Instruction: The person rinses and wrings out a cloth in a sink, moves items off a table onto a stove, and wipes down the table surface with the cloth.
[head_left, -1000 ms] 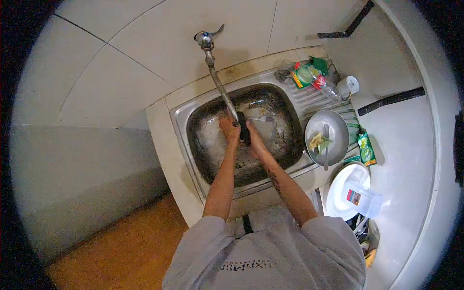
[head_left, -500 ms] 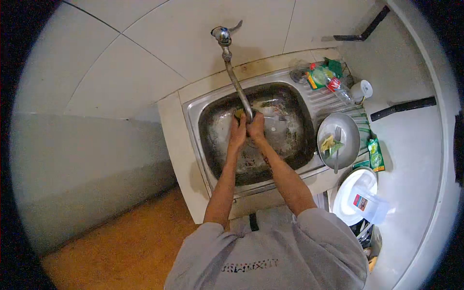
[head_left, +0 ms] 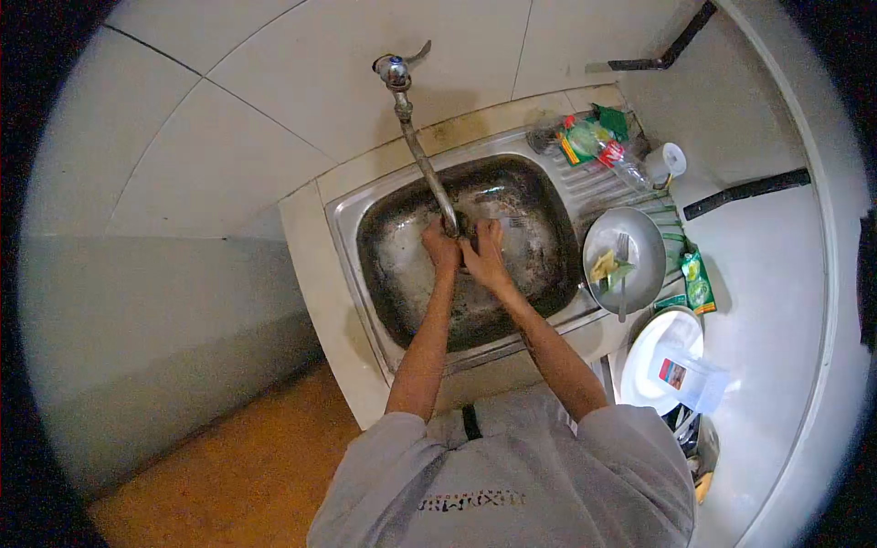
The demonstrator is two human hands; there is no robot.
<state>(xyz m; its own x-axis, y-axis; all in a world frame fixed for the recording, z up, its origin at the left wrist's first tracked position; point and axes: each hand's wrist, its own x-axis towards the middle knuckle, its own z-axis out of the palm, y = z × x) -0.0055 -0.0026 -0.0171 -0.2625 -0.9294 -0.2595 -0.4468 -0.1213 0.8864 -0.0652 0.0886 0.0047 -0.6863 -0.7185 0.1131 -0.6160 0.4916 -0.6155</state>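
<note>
Under the end of the metal faucet pipe [head_left: 426, 169], both hands meet over the sink basin [head_left: 393, 292]. My left hand [head_left: 442, 247] is curled at the left of the spout, around part of a dark object that is mostly hidden. My right hand [head_left: 487, 256] closes on the right side of the same dark thing, its fingers bent. A fork [head_left: 516, 222] lies in the basin just right of my right hand, its tines showing.
On the drainboard [head_left: 575, 187] lie a plastic bottle [head_left: 626, 166], green packets and a white cup [head_left: 671, 160]. A grey bowl [head_left: 646, 260] with a fork and scraps stands right of the basin. White plates [head_left: 639, 365] and a clear container [head_left: 703, 382] are lower right.
The dark object showed between my hands a second ago and is now mostly covered. My hands came together beneath the spout, then shifted slightly apart. The camera view swung and partly returned.
</note>
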